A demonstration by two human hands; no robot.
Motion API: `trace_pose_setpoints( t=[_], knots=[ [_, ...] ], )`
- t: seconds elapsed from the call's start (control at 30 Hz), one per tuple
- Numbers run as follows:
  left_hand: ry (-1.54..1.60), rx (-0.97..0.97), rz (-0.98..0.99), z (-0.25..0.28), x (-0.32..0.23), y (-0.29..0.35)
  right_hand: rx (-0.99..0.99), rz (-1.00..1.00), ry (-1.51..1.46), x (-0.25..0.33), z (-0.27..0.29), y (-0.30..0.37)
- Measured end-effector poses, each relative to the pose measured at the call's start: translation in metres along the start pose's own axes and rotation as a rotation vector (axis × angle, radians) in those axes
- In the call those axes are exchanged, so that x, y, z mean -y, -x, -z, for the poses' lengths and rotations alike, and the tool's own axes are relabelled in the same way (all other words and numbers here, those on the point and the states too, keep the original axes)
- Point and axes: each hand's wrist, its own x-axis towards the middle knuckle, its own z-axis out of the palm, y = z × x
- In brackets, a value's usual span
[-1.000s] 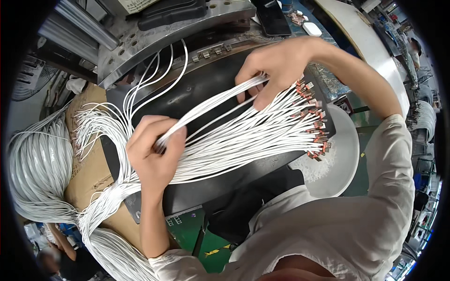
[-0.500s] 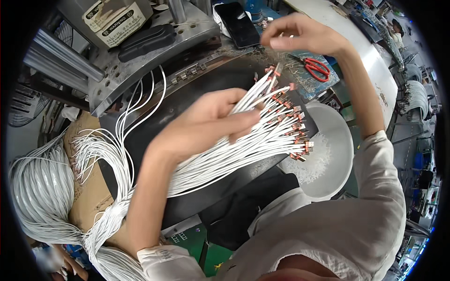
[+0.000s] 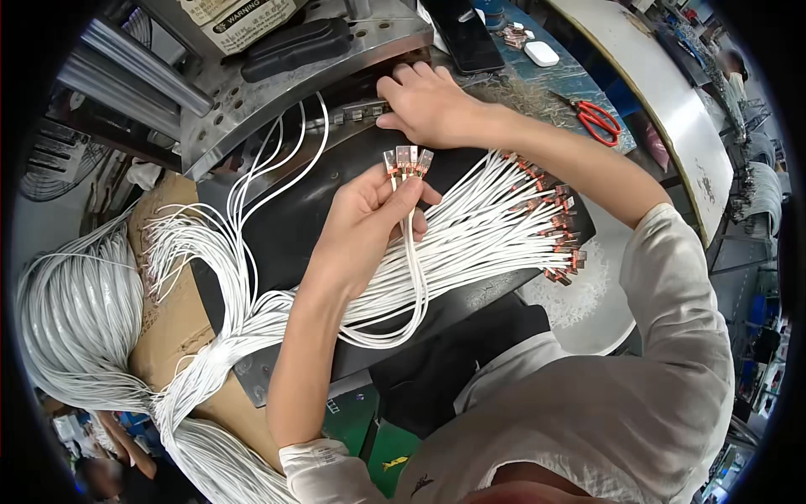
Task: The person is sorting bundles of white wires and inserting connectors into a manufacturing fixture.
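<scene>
The table carried a black work surface that lay beneath both hands. A large coil of white cables rested well to the left of the left hand, over a brown cardboard piece. A grey metal machine plate stood beyond the hands, at the far edge. A bundle of white cables lay fanned across the black surface, just to the right of the left hand and under the right forearm, its copper-coloured connector ends pointing right. A white bowl-like tray sat beyond those ends, nearer the person's body.

The left hand was closed, gripping three cables between thumb and fingers, with their three metal connectors standing upright side by side above the fingertips. The held cables looped down from the hand towards the person.

The right hand rested further out, just beyond the held connectors, fingers bent and pressed down on a row of small fixtures at the machine's edge. Whether it gripped anything could not be determined.

A black phone lay beyond the right hand; red-handled scissors lay to its right.
</scene>
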Motion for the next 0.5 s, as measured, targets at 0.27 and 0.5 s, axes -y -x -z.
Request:
trace_pose_setpoints(
  t=[0.27,0.5],
  knots=[
    [0.021,-0.135,-0.031,0.0,0.005,-0.008,0.143,-0.16,-0.675,-0.01,0.029,0.041],
    [-0.073,-0.222,-0.002,0.0,0.007,-0.014,0.177,-0.271,-1.417,-0.004,0.017,0.043]
  ],
)
